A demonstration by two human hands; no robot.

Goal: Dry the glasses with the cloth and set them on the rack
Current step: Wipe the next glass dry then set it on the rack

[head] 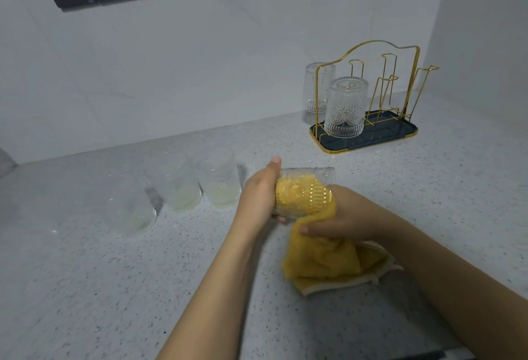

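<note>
A: Right now your left hand (257, 196) is wrapped round the embossed glass (303, 191), holding it on its side above the surface (400, 174), and your right hand (340, 216) grips the yellow cloth (323, 265), part of it stuffed into the glass.

B: So how do I finish this one well?

A: I'd turn the glass with your left hand while the right works the cloth round the inside down to the base, then wipe the outside too; the pattern probably traps water. Keep a firm hold, since wet glass may slip.

B: Then the rack?

A: Yes. The gold wire rack (383, 96) stands well apart, back right, with one glass upside down on a front peg (345, 108) and another behind it (317, 88). Several pegs look free.

B: What can't you make out?

A: Your right fingers are hidden by cloth and glass. Three more glasses (177, 179) wait at your left, blurred; I cannot tell whether they are wet. Something pale yellowish shows at their bases, perhaps only a reflection.
</note>
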